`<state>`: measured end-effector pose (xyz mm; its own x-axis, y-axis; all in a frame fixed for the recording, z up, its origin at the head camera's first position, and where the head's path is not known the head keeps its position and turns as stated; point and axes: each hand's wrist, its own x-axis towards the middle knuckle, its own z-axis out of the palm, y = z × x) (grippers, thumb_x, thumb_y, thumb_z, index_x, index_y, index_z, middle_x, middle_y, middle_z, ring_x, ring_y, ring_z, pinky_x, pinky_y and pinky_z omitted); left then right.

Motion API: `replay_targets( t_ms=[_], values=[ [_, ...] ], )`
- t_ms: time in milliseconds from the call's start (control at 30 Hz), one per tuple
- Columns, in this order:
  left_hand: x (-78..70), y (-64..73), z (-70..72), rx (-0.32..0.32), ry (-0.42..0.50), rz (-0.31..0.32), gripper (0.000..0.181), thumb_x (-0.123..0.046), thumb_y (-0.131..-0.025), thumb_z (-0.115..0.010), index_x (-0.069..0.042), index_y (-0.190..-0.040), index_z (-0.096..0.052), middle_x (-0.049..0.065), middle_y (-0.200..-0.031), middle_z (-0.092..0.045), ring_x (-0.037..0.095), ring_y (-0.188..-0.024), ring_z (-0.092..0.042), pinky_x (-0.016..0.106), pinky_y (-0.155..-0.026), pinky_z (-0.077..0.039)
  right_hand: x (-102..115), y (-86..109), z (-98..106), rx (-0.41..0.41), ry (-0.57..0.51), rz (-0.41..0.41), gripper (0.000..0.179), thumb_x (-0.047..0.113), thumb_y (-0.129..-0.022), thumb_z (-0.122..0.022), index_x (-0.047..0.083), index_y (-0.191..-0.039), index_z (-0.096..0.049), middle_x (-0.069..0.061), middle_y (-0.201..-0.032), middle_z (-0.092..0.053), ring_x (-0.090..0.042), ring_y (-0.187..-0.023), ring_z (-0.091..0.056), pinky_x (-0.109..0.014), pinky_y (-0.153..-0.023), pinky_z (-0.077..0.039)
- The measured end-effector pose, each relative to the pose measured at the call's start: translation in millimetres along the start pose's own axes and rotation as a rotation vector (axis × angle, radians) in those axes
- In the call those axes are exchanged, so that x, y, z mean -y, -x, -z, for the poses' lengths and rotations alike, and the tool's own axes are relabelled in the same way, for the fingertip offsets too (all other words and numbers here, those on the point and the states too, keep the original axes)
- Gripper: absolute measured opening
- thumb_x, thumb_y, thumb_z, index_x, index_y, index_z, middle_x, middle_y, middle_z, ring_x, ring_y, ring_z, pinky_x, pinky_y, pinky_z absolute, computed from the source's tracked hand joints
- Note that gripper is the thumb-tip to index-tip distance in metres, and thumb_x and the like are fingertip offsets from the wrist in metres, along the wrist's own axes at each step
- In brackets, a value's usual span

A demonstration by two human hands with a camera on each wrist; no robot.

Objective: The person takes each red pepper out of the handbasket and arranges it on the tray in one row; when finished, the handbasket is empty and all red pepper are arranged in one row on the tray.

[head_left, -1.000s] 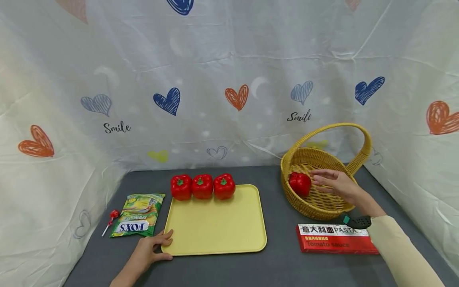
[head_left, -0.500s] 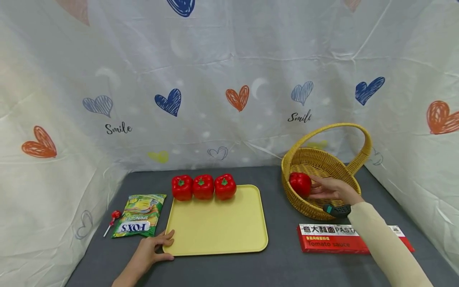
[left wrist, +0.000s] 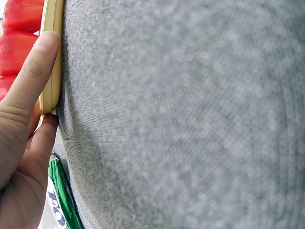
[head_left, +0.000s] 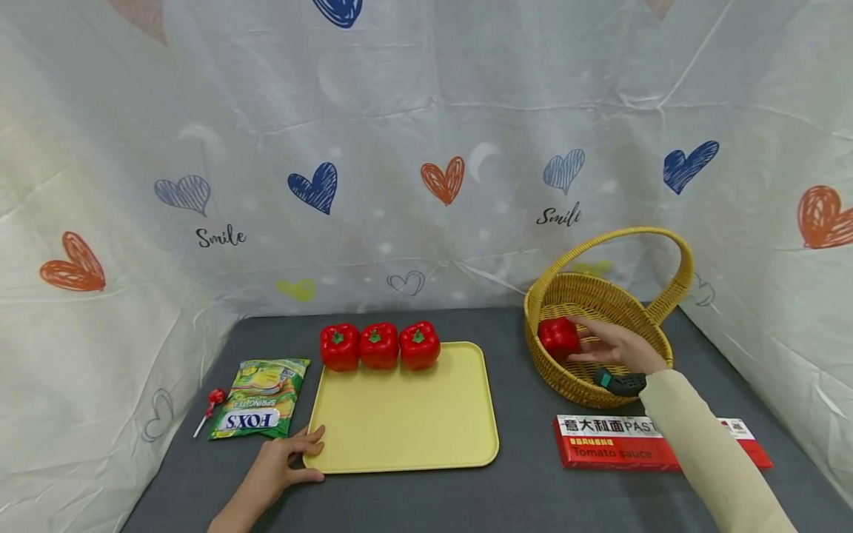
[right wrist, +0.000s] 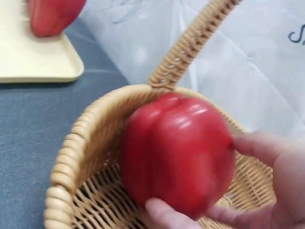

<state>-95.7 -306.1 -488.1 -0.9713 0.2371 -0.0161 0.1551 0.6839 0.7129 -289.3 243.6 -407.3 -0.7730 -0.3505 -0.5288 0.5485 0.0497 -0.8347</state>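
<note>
My left hand holds the near-left corner of a yellow tray. In the left wrist view the thumb lies along the tray's front side and a finger touches around the corner. Over at the right, my right hand reaches into a yellow wicker basket and grips a red bell pepper. The right wrist view has fingertips against two sides of this pepper, which sits by the basket wall. Three more red bell peppers stand in a row along the tray's far edge.
Left of the tray lie a green FOX'S candy bag and a red lollipop. A red pasta box lies before the basket, partly under my right sleeve. The basket's handle arches above. A printed curtain hangs behind.
My right hand has moved left and closed its fingers onto the pepper in the basket; the pepper has shifted slightly. My left hand stays on the tray corner.
</note>
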Motion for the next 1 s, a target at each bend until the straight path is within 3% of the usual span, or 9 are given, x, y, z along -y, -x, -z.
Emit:
replay_targets(
  t_ms=[67, 133, 233, 300, 500, 700, 867, 1000],
  values=[
    [-0.5, -0.2, 0.7, 0.0, 0.0, 0.005, 0.058, -0.03, -0.065, -0.083, 0.007, -0.108, -0.07, 0.021, -0.124, -0.06, 0.046, -0.121, -0.046, 0.039, -0.086, -0.052, 1, -3.6, 3, -0.003, 0.082, 0.05, 0.074, 0.028, -0.1, -0.05, -0.003, -0.152, -0.006, -0.029, -0.146, -0.02, -0.021, -0.103, -0.052, -0.038, -0.093, -0.05],
    [-0.6, -0.7, 0.9, -0.002, 0.002, 0.008, 0.058, -0.03, -0.065, -0.083, 0.007, -0.108, -0.07, 0.021, -0.124, -0.06, 0.046, -0.122, -0.046, 0.039, -0.086, -0.052, 2, -7.9, 5, 0.005, 0.142, 0.107, 0.068, 0.017, -0.098, -0.055, -0.007, -0.147, -0.015, -0.025, -0.136, -0.038, -0.017, -0.098, -0.058, -0.035, -0.092, -0.052],
    [-0.4, -1.2, 0.5, -0.002, 0.003, 0.006, 0.058, -0.03, -0.065, -0.083, 0.006, -0.108, -0.071, 0.021, -0.124, -0.06, 0.046, -0.121, -0.046, 0.039, -0.086, -0.052, 0, -11.2, 7, -0.012, 0.243, 0.207, 0.058, 0.007, -0.095, -0.058, -0.01, -0.14, -0.025, -0.012, -0.119, -0.051, -0.01, -0.092, -0.059, -0.031, -0.088, -0.052],
    [-0.2, -1.2, -0.1, -0.002, 0.003, -0.003, 0.057, -0.03, -0.065, -0.083, 0.006, -0.108, -0.071, 0.021, -0.123, -0.06, 0.046, -0.121, -0.046, 0.038, -0.086, -0.052, -2, -11.0, 7, -0.034, 0.294, 0.259, 0.052, 0.01, -0.094, -0.06, -0.009, -0.135, -0.033, -0.004, -0.112, -0.055, -0.009, -0.091, -0.059, -0.029, -0.087, -0.053],
    [0.2, -0.6, -1.1, -0.001, -0.007, -0.004, 0.058, -0.03, -0.065, -0.083, 0.006, -0.109, -0.07, 0.021, -0.124, -0.06, 0.045, -0.121, -0.046, 0.037, -0.086, -0.053, -4, -11.4, 4, -0.089, 0.36, 0.357, 0.042, 0.02, -0.094, -0.064, -0.006, -0.123, -0.049, 0.001, -0.102, -0.059, -0.012, -0.088, -0.056, -0.029, -0.083, -0.052],
    [0.7, -0.1, -1.6, -0.001, 0.002, 0.004, 0.059, -0.031, -0.065, -0.083, 0.006, -0.108, -0.07, 0.02, -0.124, -0.06, 0.045, -0.121, -0.046, 0.038, -0.086, -0.052, -8, -10.2, 12, -0.082, 0.498, 0.427, 0.043, 0.017, -0.091, -0.068, -0.007, -0.121, -0.049, -0.014, -0.117, -0.054, -0.024, -0.106, -0.053, -0.033, -0.09, -0.05],
    [0.7, -0.2, -1.3, -0.001, 0.003, 0.003, 0.058, -0.031, -0.066, -0.083, 0.006, -0.108, -0.07, 0.021, -0.124, -0.059, 0.046, -0.122, -0.046, 0.038, -0.086, -0.052, -10, -11.8, 25, 0.009, 0.564, 0.431, 0.062, 0.012, -0.089, -0.068, -0.006, -0.14, -0.039, -0.029, -0.14, -0.038, -0.044, -0.126, -0.039, -0.034, -0.092, -0.05],
    [1.2, -0.2, -1.4, -0.001, 0.003, -0.001, 0.058, -0.032, -0.066, -0.083, 0.006, -0.108, -0.071, 0.02, -0.125, -0.059, 0.046, -0.121, -0.046, 0.038, -0.086, -0.053, -11, -15.6, 31, 0.099, 0.547, 0.399, 0.07, 0.009, -0.087, -0.07, -0.006, -0.145, -0.033, -0.031, -0.146, -0.029, -0.049, -0.131, -0.032, -0.038, -0.093, -0.05]
  ],
)
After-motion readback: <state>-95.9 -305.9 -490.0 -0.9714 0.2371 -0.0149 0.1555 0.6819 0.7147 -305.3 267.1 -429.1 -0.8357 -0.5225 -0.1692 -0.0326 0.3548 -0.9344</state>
